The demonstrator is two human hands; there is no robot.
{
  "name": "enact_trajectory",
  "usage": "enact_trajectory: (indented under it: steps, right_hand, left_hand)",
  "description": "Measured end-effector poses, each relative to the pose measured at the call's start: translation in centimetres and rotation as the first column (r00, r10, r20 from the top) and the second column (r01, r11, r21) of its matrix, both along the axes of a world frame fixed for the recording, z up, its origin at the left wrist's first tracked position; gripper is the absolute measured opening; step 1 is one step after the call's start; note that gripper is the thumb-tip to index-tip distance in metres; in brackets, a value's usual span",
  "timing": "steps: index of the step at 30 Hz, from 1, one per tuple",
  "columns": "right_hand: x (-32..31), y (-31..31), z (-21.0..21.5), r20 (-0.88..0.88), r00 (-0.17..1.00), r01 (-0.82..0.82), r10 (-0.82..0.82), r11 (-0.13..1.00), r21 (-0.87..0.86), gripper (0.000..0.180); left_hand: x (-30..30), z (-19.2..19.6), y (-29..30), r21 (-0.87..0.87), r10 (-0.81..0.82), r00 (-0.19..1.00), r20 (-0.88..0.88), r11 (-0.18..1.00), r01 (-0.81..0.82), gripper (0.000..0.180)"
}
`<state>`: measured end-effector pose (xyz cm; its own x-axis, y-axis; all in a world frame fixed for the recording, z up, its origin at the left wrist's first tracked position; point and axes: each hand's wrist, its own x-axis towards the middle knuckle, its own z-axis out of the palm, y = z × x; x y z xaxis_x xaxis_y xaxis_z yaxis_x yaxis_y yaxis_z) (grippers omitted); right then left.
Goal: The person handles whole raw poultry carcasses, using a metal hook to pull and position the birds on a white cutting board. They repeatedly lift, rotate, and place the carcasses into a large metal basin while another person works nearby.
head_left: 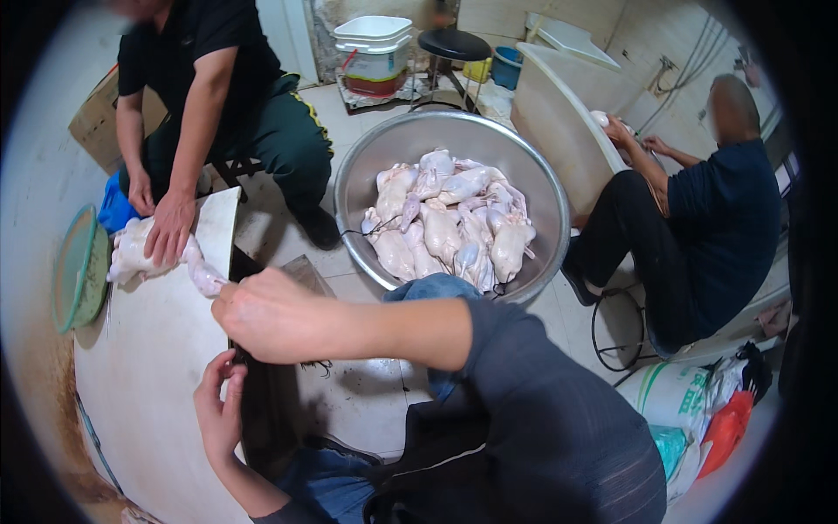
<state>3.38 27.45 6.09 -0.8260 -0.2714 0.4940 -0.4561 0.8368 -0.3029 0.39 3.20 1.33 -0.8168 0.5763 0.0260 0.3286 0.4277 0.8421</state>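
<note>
A pale plucked bird (148,249), its neck stretched toward me, lies at the far end of the white tabletop (148,384). A co-worker's hand (171,227) presses on its body. My right hand (272,319) is closed over the table's right edge, right by the end of the bird's neck. Its palm faces away, so I cannot see what the fingers hold. Below it, my left hand (220,409) is raised above the tabletop, fingers loosely bent and thumb apart, with nothing visible in it. A large metal basin (367,144) on the floor holds several plucked birds (443,231).
A green basin (80,271) stands at the table's left edge. Another co-worker (724,218) sits at right by a big pale tub (559,100). White buckets (374,57) and a black stool (454,44) stand behind. Filled bags (676,393) lie at lower right.
</note>
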Motion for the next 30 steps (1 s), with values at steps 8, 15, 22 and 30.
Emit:
enact_trajectory:
  steps: [8,15,22,30]
  right_hand:
    - [-2.3,-4.6,-6.5,-0.004,1.0,0.016,-0.019,0.919,-0.395,0.027]
    - [-2.4,-9.1,-8.0,-0.031,0.995,-0.095,0.092,0.866,-0.491,0.014]
    - [-2.5,-6.4,-6.0,-0.001,0.998,-0.049,0.068,0.709,-0.704,0.02]
    - [-3.6,-3.0,-5.8,-0.071,0.997,-0.075,0.028,0.475,-0.877,0.028]
  left_hand:
    - [-1.4,-3.3,1.0,0.096,0.138,0.99,-0.027,0.986,-0.135,0.022]
    - [-0.3,-3.7,7.4,-0.7,0.168,0.747,-0.643,0.267,-0.662,0.011]
    - [-0.1,-0.8,17.2,-0.599,-0.103,0.654,-0.75,-0.313,-0.737,0.011]
    - [-3.4,-3.5,9.3,-0.541,0.196,0.733,-0.652,0.557,-0.63,0.017]
